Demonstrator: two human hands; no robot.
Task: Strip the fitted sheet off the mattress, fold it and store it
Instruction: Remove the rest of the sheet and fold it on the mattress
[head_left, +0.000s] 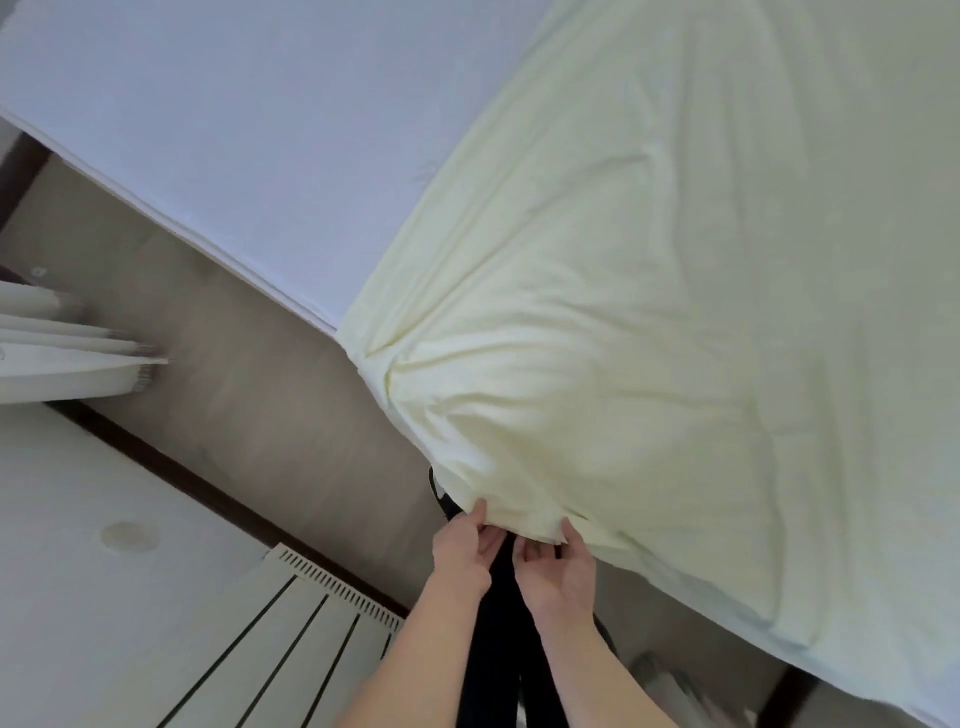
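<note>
Beside mattress (234, 130): radiator (291, 639), curtain (67, 358).

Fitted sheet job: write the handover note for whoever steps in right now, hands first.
Left hand: pinches the hem of the pale yellow fitted sheet at the near corner.
Right hand: grips the same hem just beside it.
Sheet: bunched at that corner, lying over much of the white mattress.
Done: the far-left part of the mattress is bare, so the sheet is off there.
Left: pull the rest off, fold it, store it.
</note>
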